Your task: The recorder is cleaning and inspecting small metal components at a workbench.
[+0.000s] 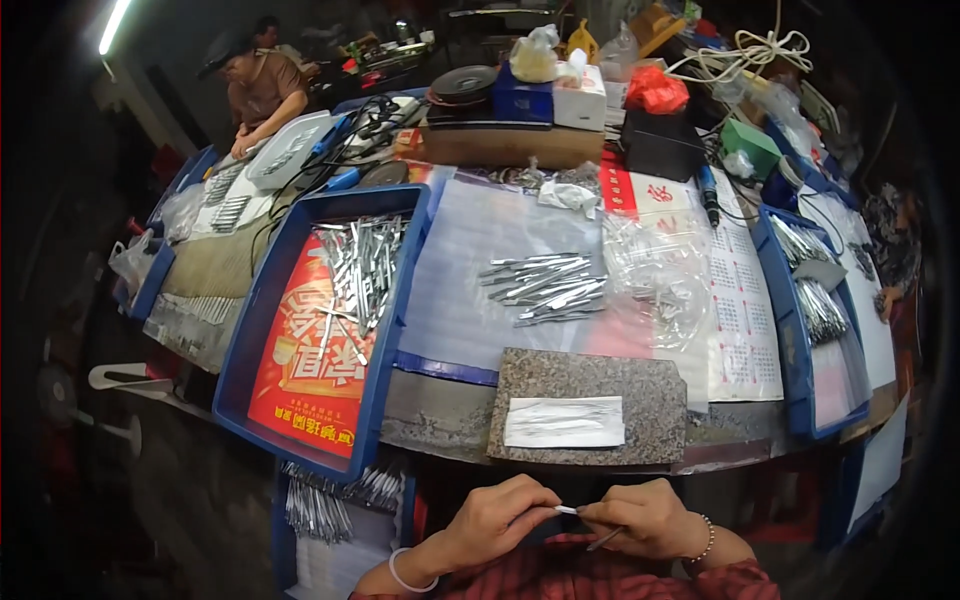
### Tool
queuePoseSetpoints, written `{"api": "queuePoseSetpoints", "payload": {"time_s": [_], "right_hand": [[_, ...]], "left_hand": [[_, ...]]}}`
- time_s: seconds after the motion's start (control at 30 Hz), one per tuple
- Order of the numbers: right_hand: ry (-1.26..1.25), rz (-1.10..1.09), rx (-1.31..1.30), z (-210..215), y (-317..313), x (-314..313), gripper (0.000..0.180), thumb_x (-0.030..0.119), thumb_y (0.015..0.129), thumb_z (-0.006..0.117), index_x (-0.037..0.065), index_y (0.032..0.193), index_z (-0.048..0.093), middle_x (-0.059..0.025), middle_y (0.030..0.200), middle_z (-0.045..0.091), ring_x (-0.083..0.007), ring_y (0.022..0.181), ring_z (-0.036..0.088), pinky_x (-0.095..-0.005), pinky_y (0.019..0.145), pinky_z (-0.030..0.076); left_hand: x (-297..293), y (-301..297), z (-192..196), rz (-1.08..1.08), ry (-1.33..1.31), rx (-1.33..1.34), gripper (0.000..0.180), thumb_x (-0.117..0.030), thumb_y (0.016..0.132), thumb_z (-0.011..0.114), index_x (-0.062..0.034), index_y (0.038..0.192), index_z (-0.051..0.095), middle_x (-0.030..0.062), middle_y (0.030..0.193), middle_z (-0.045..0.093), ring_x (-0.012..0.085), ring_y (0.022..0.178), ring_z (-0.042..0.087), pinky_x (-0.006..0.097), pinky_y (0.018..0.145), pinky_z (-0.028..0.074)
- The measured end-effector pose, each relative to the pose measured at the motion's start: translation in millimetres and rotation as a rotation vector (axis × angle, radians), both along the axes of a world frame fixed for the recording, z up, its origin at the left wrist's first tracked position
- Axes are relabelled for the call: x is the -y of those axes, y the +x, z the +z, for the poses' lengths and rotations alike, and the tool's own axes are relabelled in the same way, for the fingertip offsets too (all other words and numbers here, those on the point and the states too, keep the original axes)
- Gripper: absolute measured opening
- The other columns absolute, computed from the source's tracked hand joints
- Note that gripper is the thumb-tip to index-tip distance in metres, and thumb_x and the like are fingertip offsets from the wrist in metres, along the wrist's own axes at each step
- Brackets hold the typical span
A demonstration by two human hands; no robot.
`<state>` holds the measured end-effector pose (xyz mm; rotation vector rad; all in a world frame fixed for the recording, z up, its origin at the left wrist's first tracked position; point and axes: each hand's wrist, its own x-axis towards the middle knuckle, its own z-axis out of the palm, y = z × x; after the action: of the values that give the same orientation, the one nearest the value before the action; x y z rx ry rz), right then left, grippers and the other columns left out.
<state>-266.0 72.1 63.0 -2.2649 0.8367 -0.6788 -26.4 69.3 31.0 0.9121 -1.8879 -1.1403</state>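
My left hand (505, 510) and my right hand (640, 515) are close together in front of the table's near edge. Between their fingertips is a short, slim, pale piece (567, 510), pinched from both sides. A thin greyish strip (605, 540) sticks out below my right fingers; most of it is hidden. Just beyond my hands, a speckled stone slab (650, 400) carries a folded white paper (563, 422). Farther off, a loose pile of slim silvery metal pieces (550, 285) rests on clear plastic sheeting (450, 270).
At left stands a blue tray (232, 370) with more metal pieces over a red sheet; another blue tray (283, 560) sits lower. At right is a blue bin (800, 400) of metal pieces. Boxes and a cable (770, 45) crowd the back. A person (265, 90) sits far left.
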Motion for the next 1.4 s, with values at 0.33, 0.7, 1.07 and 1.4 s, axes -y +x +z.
{"api": "queuePoseSetpoints", "payload": {"time_s": [0.33, 0.7, 1.07, 1.4], "right_hand": [[-0.018, -0.501, 0.494, -3, -20, 12, 0.084, 0.066, 0.096, 0.024, -0.005, 0.084, 0.068, -0.0228, 0.090, 0.070, -0.0279, 0.068, 0.066, -0.0355, 0.063, 0.052], [0.385, -0.670, 0.331, 6, -21, 10, 0.083, 0.071, 0.092, 0.030, -0.001, 0.099, 0.070, -0.0156, 0.094, 0.072, -0.0154, 0.067, 0.065, -0.0221, 0.052, 0.049], [0.088, -0.370, -0.009, 11, 5, 51, 0.063, 0.053, 0.100, 0.034, -0.001, 0.100, 0.066, -0.0188, 0.094, 0.070, -0.0281, 0.076, 0.068, -0.0346, 0.065, 0.056], [-0.421, -0.413, 0.422, 9, -4, 61, 0.072, 0.054, 0.102, 0.018, -0.006, 0.102, 0.058, -0.0209, 0.079, 0.065, -0.0214, 0.054, 0.059, -0.0254, 0.047, 0.047]], "left_hand": [[36, 17, 14, 0.394, -0.215, 0.043, 0.016, 0.007, 0.076, 0.070, -0.0031, 0.087, 0.065, 0.0115, 0.081, 0.066, 0.0276, 0.072, 0.064, 0.033, 0.066, 0.051], [64, -12, -32, 0.298, -0.475, 0.235, 0.022, 0.000, 0.070, 0.073, -0.0063, 0.090, 0.064, 0.0055, 0.085, 0.063, 0.0269, 0.092, 0.062, 0.038, 0.085, 0.038], [64, -7, -42, 0.257, -0.414, 0.312, 0.027, -0.002, 0.068, 0.074, -0.0091, 0.092, 0.066, 0.0028, 0.084, 0.059, 0.0260, 0.095, 0.061, 0.040, 0.086, 0.036], [72, -9, -42, 0.236, -0.424, 0.279, 0.020, -0.004, 0.071, 0.067, -0.0095, 0.089, 0.065, 0.0027, 0.082, 0.056, 0.0236, 0.093, 0.062, 0.040, 0.085, 0.035]]}}
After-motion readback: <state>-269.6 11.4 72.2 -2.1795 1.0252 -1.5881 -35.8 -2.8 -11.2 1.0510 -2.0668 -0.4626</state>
